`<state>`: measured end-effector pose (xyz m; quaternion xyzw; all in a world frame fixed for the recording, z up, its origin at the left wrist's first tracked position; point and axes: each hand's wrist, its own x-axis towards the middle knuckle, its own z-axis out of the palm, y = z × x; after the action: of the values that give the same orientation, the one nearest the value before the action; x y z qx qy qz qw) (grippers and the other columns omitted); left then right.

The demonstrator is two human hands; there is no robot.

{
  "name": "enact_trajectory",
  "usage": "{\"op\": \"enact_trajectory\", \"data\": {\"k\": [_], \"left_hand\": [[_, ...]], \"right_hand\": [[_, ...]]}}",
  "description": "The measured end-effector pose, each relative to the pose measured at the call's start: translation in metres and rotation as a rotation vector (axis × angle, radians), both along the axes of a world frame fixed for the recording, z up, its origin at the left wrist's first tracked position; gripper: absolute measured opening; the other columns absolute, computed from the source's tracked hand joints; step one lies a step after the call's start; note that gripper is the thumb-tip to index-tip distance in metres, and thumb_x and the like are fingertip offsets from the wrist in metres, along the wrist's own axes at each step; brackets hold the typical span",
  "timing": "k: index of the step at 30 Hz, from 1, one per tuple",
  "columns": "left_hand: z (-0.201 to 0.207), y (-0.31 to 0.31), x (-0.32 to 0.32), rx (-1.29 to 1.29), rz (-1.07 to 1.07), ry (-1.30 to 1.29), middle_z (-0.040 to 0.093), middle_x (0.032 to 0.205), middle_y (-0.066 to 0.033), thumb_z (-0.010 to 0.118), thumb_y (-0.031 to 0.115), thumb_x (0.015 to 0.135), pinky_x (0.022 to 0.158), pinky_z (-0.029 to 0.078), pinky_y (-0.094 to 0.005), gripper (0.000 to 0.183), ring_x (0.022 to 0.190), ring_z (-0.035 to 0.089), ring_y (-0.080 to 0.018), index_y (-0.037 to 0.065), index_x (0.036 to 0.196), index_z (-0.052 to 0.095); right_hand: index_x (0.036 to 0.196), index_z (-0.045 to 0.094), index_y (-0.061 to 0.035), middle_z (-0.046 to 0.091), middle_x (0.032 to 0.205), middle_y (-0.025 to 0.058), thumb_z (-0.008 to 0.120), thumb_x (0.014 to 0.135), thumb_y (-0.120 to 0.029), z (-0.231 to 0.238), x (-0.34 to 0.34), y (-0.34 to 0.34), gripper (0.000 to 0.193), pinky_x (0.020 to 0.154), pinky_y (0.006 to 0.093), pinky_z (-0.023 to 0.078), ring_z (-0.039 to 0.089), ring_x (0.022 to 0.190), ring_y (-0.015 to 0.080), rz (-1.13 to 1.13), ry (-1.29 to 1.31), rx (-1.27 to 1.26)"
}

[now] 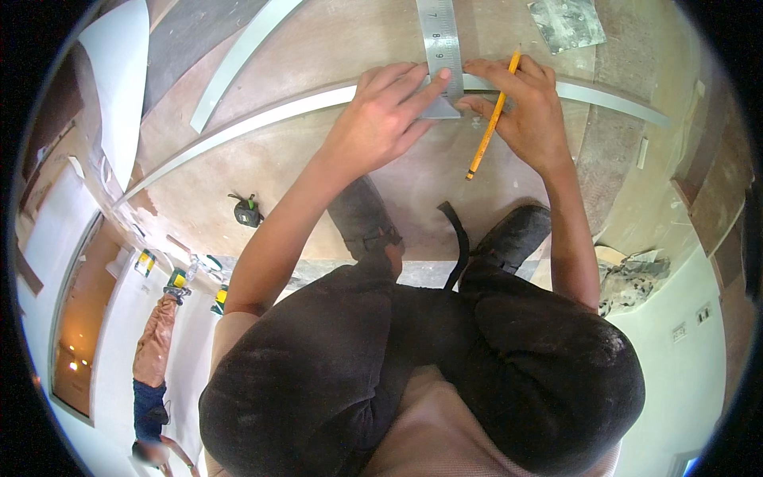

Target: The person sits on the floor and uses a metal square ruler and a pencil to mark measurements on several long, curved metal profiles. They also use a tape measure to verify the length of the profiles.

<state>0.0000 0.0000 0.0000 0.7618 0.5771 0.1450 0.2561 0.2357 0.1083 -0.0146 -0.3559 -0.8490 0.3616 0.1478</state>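
Observation:
A long white trim strip point(302, 106) lies across the floor in front of me. A metal square with a ruler blade point(442, 40) sits over it, the blade pointing away from me. My left hand point(381, 119) grips the square where it crosses the strip, its index finger pressed on the blade. At the blade's right edge, my right hand point(528, 111) has its fingertips against the strip and square. A yellow pencil point(489, 131) is held in that hand, slanting across the fingers with its point up and away.
A black tape measure point(247, 211) lies left of my left forearm. A second white strip point(238, 67) and a curved white sheet point(121, 87) are at far left. A stained plate point(566, 24) lies far right. Rubble point(632, 278) is at right. Another person point(151, 350) is lower left.

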Motion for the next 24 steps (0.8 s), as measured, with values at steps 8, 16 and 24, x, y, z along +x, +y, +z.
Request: {"op": "enact_trajectory", "data": {"k": [8,16,24], "left_hand": [[0.0028,0.0022,0.0014,0.041,-0.006,-0.018,0.068,0.132,-0.0156,0.082,0.019,0.086,0.106,0.053,-0.0440,0.073,0.120,0.062,-0.0359,0.009,0.154,0.060],[0.0021,0.0019,0.0019,0.054,0.013,-0.066,0.069,0.134,-0.0163,0.083,0.017,0.085,0.104,0.055,-0.0436,0.072,0.119,0.063,-0.0354,0.008,0.153,0.061],[0.0004,0.0018,0.0032,0.057,0.016,-0.053,0.069,0.135,-0.0154,0.084,0.018,0.085,0.104,0.056,-0.0426,0.073,0.120,0.063,-0.0337,0.009,0.153,0.061]], "right_hand": [[0.121,0.079,-0.0138,0.080,0.110,0.0033,0.091,0.081,-0.033,0.0024,-0.0003,-0.0017,0.046,0.100,0.0419,0.043,0.065,0.098,0.0256,-0.015,0.029,-0.047],[0.122,0.079,-0.0153,0.080,0.111,0.0045,0.089,0.083,-0.036,0.0020,0.0007,-0.0020,0.045,0.099,0.0412,0.042,0.065,0.098,0.0263,-0.006,0.042,-0.034],[0.123,0.079,-0.0160,0.080,0.112,0.0052,0.087,0.085,-0.040,-0.0021,0.0033,0.0000,0.046,0.098,0.0419,0.041,0.064,0.099,0.0270,0.017,0.011,0.012]]}}
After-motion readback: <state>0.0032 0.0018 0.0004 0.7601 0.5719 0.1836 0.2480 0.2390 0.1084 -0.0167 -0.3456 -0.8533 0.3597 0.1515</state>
